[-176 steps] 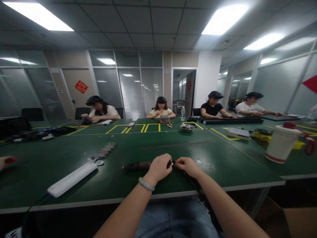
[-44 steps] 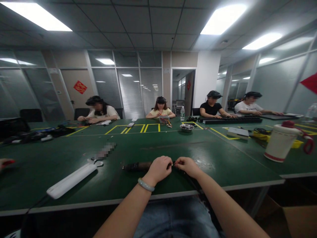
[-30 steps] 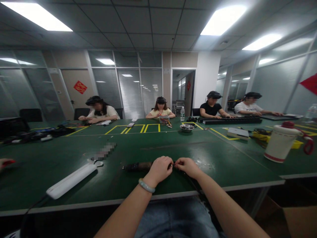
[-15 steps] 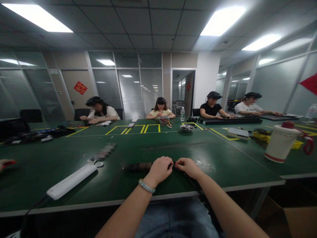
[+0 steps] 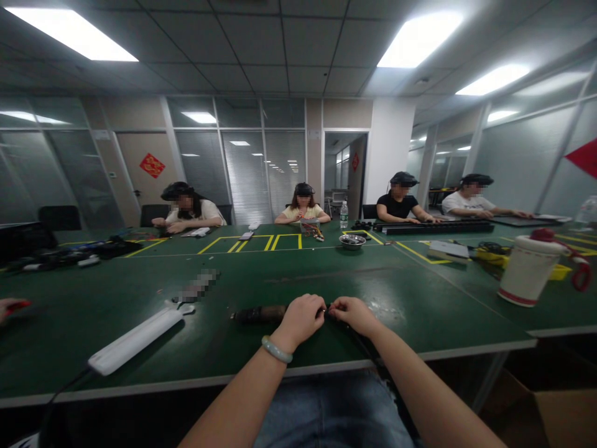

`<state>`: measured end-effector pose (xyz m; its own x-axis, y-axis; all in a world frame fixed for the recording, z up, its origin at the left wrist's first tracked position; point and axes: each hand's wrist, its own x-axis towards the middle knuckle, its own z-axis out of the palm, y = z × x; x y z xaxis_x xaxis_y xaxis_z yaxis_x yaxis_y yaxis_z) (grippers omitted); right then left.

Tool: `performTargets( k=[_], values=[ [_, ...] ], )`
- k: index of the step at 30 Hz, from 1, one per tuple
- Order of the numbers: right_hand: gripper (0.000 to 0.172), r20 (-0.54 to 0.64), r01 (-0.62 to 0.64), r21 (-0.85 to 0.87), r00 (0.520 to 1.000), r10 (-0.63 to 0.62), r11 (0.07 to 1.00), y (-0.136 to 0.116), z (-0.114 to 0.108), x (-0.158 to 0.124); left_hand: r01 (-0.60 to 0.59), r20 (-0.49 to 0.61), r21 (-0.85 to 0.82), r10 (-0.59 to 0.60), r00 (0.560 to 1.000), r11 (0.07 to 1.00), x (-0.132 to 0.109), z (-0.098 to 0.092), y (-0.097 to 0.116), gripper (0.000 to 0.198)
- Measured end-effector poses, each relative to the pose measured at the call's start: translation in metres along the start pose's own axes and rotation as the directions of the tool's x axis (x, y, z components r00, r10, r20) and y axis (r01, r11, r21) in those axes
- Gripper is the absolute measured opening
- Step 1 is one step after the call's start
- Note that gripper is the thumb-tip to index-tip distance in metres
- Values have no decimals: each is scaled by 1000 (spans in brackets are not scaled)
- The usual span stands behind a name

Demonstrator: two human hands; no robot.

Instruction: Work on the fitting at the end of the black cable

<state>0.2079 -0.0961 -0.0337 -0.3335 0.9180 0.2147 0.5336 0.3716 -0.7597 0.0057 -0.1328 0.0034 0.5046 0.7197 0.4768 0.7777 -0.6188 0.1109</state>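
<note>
On green table (image 5: pixel 140 292), both hands, left hand (image 5: pixel 301 317) and right hand (image 5: pixel 355 313), pinch a dark cable (image 5: pixel 326 309) between them.

Counted across my green table (image 5: pixel 140 298)
Four seated people (image 5: pixel 303 205), one white power strip (image 5: pixel 135 340), one steel bowl (image 5: pixel 352 240), one white jug (image 5: pixel 529 269).

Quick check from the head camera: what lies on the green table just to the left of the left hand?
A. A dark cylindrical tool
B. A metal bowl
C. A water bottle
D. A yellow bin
A. A dark cylindrical tool lies on the green table, its near end hidden under the closed left hand.
</note>
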Motion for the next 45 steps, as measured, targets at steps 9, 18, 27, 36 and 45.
performTargets(
  k=[9,18,27,36,45],
  values=[
    [19,3,1,16,1000,-1,1000,1,1,1,1,11,18,-2,1000,1000,1,0,-1,7],
    [19,-1,-15,13,1000,15,1000,1,0,2,-20,-7,1,20,1000,1000,0,3,-3,7],
    [20,-7,-22,-15,1000,21,1000,-3,-1,-1,-21,-10,-22,21,1000,1000,0,1,-2,8],
    [20,-7,-5,-13,1000,5,1000,1,0,1,13,1,-22,-13,1000,1000,0,-1,0,9],
    [19,7,-7,16,1000,7,1000,3,1,2,24,6,-25,-24,1000,999,0,-2,1,9]
  ],
)
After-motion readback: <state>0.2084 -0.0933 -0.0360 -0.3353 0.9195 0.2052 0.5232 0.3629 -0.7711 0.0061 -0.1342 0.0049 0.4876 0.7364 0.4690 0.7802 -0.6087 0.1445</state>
